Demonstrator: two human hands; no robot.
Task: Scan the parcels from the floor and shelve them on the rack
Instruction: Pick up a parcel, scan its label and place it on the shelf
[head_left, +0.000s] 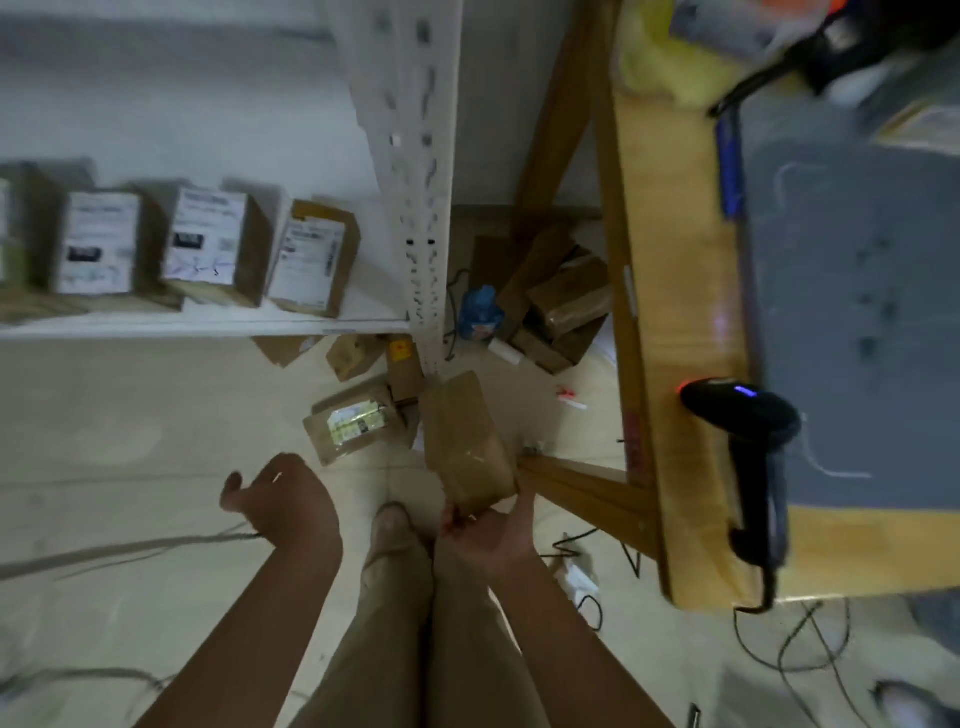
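Your right grip (483, 540) holds a plain brown parcel (465, 436) by its near end, fingers and thumb pinched round the bottom edge. The parcel is lifted clear of the floor (104, 441) and tilted. It hangs in front of your legs, just beside the foot of the rack post (423, 208).

Your left grip (283, 501) hangs loosely curled with the thumb out and holds nothing visible.

On the floor a labelled parcel (353, 428) lies label-up near the foot of the post, with a few smaller cartons behind it. A further heap of cartons (566, 306) sits under the counter (675, 260), with a blue item (480, 312) beside it. The blur hides what that item is.

The rack shelf (208, 328) carries a row of shelved parcels (208, 244), standing side by side with their white labels facing you.

The scanner (743, 421) lies on the counter's wooden edge, to your right. It is well apart from both grips, and a blue light and a red glow show on its head. A grey mat (857, 312) covers the counter beyond it. Loose cables (810, 654) trail over the floor below the counter.
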